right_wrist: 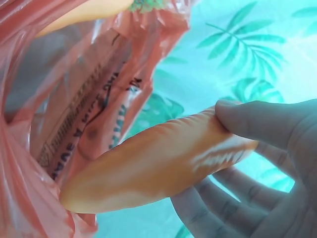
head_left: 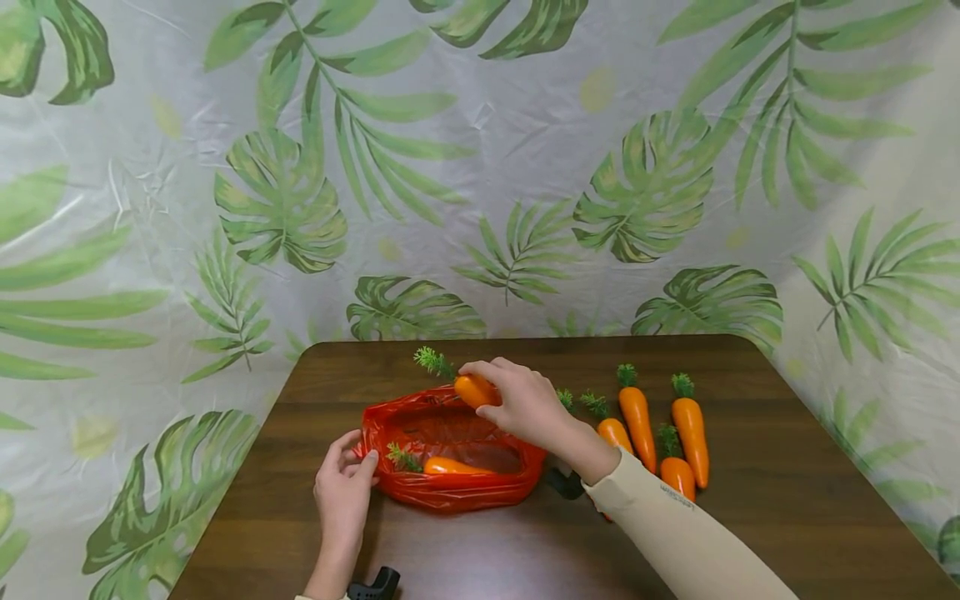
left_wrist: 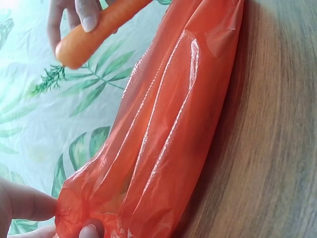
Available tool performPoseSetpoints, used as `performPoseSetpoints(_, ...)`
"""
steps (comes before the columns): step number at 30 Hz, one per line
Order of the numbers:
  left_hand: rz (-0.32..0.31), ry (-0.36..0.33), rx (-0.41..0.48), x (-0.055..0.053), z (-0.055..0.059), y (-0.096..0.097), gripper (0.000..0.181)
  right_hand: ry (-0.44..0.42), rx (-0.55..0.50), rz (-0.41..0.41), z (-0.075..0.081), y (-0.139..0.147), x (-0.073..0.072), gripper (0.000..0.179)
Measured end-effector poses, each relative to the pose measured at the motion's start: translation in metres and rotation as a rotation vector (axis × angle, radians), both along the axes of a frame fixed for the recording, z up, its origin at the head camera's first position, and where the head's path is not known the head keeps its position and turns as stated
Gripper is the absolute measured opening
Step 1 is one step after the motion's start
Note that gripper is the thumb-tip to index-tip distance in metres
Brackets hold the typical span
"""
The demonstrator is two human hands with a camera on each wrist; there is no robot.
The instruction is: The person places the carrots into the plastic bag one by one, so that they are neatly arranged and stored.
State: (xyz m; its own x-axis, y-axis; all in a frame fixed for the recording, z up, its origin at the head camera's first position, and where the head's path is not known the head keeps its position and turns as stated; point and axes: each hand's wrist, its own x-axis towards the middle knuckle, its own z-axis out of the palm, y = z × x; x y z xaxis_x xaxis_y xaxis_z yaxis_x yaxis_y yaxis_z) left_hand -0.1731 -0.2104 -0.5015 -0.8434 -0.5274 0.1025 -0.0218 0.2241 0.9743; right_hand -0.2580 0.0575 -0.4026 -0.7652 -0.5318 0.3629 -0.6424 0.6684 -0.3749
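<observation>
A red plastic bag point(head_left: 450, 492) lies on the table with its mouth spread wide. My left hand point(head_left: 346, 483) pinches the bag's left rim between thumb and fingers; the left wrist view shows the film point(left_wrist: 163, 114) stretched away from that grip. Inside the bag rests one toy carrot point(head_left: 453, 466) with a green top. Above the bag's far right rim, my right hand point(head_left: 528, 402) holds a second carrot point(head_left: 474, 390), its leafy end pointing left. In the right wrist view, that carrot's tapered tip point(right_wrist: 79, 196) is beside the bag's opening, thumb and fingers around its thick end.
Several more carrots lie on the right of the brown table point(head_left: 787, 467), among them an upright-lying carrot point(head_left: 637, 425) and the rightmost carrot point(head_left: 690, 433). My right forearm partly covers this group. A leaf-patterned sheet point(head_left: 525, 167) hangs behind the table.
</observation>
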Motion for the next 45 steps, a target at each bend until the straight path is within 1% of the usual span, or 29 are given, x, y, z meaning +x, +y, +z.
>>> performPoseSetpoints(10,-0.006,0.003,0.002,0.000,0.003,0.000,0.040,-0.043,0.088,0.082,-0.012,-0.021,-0.004,0.065)
performPoseSetpoints(16,-0.001,-0.004,0.002,0.000,0.005,0.000,0.040,-0.053,0.152,0.114,-0.026,-0.030,-0.007,0.063)
performPoseSetpoints(19,-0.001,0.003,0.007,0.000,0.004,0.000,0.040,-0.055,0.190,0.127,-0.034,-0.033,-0.007,0.061)
performPoseSetpoints(26,0.007,0.023,0.011,0.000,0.002,-0.001,0.041,-0.094,0.251,0.157,-0.048,-0.036,-0.006,0.057)
performPoseSetpoints(35,0.007,0.017,0.000,-0.001,0.003,-0.001,0.042,-0.103,0.300,0.195,-0.060,-0.038,-0.012,0.056)
performPoseSetpoints(40,0.005,0.019,0.000,0.000,0.004,-0.001,0.041,-0.092,0.327,0.213,-0.066,-0.038,-0.015,0.057)
performPoseSetpoints(45,0.007,0.015,0.002,0.001,0.003,-0.001,0.041,-0.095,0.353,0.231,-0.071,-0.039,-0.019,0.055)
